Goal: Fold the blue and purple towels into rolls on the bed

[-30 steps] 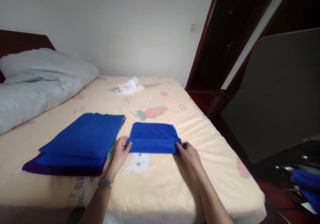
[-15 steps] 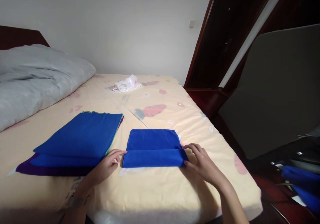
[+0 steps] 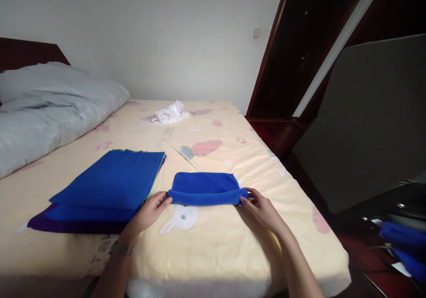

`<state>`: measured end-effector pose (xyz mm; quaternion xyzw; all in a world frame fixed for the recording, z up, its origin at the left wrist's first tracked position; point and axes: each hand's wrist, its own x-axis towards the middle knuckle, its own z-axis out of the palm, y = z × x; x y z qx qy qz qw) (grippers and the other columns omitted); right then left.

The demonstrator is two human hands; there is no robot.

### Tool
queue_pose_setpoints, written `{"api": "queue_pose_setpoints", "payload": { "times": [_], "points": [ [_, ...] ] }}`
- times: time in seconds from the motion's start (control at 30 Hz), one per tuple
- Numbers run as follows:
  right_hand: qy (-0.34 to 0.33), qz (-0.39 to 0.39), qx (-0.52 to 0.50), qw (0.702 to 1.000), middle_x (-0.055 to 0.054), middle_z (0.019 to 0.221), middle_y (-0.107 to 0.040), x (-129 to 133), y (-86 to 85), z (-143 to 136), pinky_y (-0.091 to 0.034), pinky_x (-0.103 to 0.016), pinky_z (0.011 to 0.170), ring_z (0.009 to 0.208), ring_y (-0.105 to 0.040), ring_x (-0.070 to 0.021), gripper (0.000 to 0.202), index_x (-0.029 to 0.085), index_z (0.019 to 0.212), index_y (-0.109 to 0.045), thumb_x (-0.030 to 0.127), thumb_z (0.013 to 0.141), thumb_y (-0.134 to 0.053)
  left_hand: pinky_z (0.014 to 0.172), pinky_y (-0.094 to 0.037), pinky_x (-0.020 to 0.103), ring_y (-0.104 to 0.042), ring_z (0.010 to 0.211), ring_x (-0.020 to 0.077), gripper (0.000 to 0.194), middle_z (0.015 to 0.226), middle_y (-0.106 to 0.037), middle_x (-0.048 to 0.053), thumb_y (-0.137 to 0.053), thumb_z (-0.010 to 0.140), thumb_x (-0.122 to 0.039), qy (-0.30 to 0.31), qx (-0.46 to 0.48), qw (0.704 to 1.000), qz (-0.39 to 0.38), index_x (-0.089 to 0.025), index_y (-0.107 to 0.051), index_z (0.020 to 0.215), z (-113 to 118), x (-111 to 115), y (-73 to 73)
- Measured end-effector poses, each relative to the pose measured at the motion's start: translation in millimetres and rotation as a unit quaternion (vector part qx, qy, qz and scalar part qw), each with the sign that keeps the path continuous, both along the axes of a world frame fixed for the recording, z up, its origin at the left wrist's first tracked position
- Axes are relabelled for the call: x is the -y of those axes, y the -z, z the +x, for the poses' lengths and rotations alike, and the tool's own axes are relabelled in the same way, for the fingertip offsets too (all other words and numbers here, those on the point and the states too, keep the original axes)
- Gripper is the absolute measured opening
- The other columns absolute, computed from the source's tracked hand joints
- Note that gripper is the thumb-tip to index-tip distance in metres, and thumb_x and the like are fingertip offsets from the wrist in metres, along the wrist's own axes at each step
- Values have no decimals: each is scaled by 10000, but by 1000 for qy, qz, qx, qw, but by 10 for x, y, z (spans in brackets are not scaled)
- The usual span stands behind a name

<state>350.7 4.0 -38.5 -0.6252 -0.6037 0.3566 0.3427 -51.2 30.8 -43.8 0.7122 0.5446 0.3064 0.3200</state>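
Observation:
A blue cloth [image 3: 206,182] lies on the bed, its near part folded over into a thick band along the front. My left hand [image 3: 153,207] pinches the left end of that band, thumb on the near side. At the other end, my right hand [image 3: 261,207] grips the band between thumb and fingers. Left of my left hand rests a flat stack of cloths [image 3: 109,180], blue on top with a green edge and purple at the bottom.
A crumpled white plastic bag [image 3: 171,112] sits farther back on the patterned bed sheet [image 3: 219,249]. A grey quilt [image 3: 56,105] is heaped at the left. Beyond the bed's right edge are a dark panel [image 3: 366,120] and more blue fabric [image 3: 404,240].
The near edge of the blue cloth has been turned farther away from me, making the cloth shorter and uncovering a printed rabbit. Both hands have closed on the band's ends.

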Motion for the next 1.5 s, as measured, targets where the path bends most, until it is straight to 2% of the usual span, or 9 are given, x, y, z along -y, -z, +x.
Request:
{"api": "queue_pose_setpoints", "payload": {
  "times": [0.23,0.47,0.67,0.83,0.97,1.13,1.23,1.33,1.5],
  "points": [
    [91,-26,100,991,-88,1040,-731,-338,100,-78,-494,-327,836,1019,-671,-266,436,191,1253,-612,488,949,-515,692,-440,268,-673,800,222,406,838,-732,37,-447,915,-557,-131,-78,988,14,-229,-679,861,180,-225,-29],
    [128,-74,158,976,-72,1046,-729,-436,73,-164,-475,-336,786,1004,-667,-296,485,239,1226,-631,596,913,-534,534,-284,274,-539,580,181,496,563,-554,9,-419,899,-600,-138,-212,968,-4,-232,-419,567,366,-440,-146],
    [133,-89,195,968,-63,1009,-719,-494,86,-236,-459,-351,732,952,-667,-319,539,274,1311,-522,604,885,-557,536,-328,254,-500,550,152,360,605,-521,-36,-536,836,-553,-192,-162,968,4,-243,-422,694,399,-480,-28],
    [95,-36,64,993,21,727,-631,-403,77,-226,-442,-291,615,671,-633,-227,455,289,1294,-464,470,886,-555,534,-404,246,-516,541,142,314,632,-519,-48,-592,768,-508,-217,-28,976,10,-246,-423,726,328,-437,132],
    [49,-46,60,996,20,718,-578,-182,81,-155,-463,-305,632,670,-602,-216,339,302,1173,-571,496,900,-518,593,-480,275,-602,655,171,217,846,-635,16,-593,758,-442,-187,-35,981,28,-237,-559,822,248,-268,157],
    [-38,28,112,993,-77,1365,-466,11,82,-32,-475,-388,977,1195,-523,-292,608,311,1318,-557,409,743,-730,832,-538,344,-615,1067,281,410,1209,-630,100,-692,714,-465,-41,-54,997,27,-247,-674,1061,61,-94,46],
    [-70,85,114,987,-34,1438,-443,-48,67,-1,-418,-411,1070,1297,-449,-288,507,314,1257,-605,281,757,-686,976,-490,360,-520,1252,309,556,1386,-545,97,-741,678,-413,31,-69,997,14,-278,-650,1210,-32,-102,-23],
    [-54,70,33,996,-53,1251,-614,-190,45,-21,-487,-389,988,1151,-583,-266,411,271,1248,-601,314,840,-629,973,-477,334,-581,1161,272,412,1287,-611,87,-643,782,-430,16,-76,997,27,-254,-670,1154,-18,-211,-84],
    [21,7,-36,999,-46,1025,-714,-449,45,-85,-533,-314,820,946,-681,-235,431,246,1264,-563,470,897,-600,642,-440,266,-602,701,188,372,741,-629,13,-476,894,-534,-47,-130,990,28,-225,-574,711,178,-503,-237]
  ]
}}
